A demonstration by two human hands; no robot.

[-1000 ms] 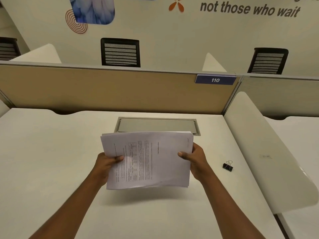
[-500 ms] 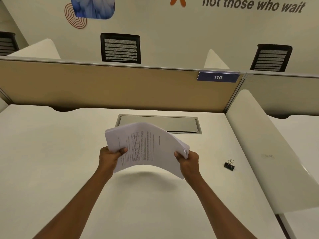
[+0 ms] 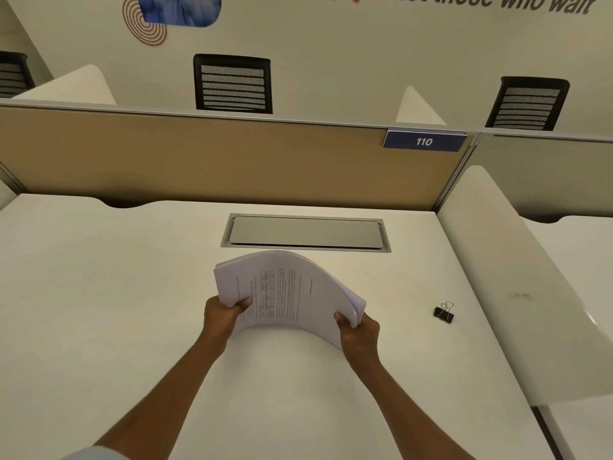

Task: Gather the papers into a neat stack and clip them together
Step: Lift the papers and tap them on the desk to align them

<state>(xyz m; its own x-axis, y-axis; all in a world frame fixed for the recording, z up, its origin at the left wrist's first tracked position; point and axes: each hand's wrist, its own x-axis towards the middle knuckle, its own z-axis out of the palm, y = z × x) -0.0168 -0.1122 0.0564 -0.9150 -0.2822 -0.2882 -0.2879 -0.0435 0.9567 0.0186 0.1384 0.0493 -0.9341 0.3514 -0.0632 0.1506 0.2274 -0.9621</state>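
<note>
Bowing upward, the papers [image 3: 292, 290] are pinched at both ends by left hand [image 3: 224, 313] and right hand [image 3: 360, 330], probably so edges get squared.

Matt white desk [image 3: 99, 293], printed papers [image 3: 285, 290]

Desk [image 3: 99, 293] is left bare outward of the left grip [image 3: 223, 314]. Right of the right grip [image 3: 360, 332], passage is interrupted by binder clip [image 3: 443, 313], then blocked by side divider [image 3: 530, 293]. Ahead, partition [image 3: 199, 161] blocks.

The papers [image 3: 285, 290] hide most fingers; their print is too small to read.
</note>
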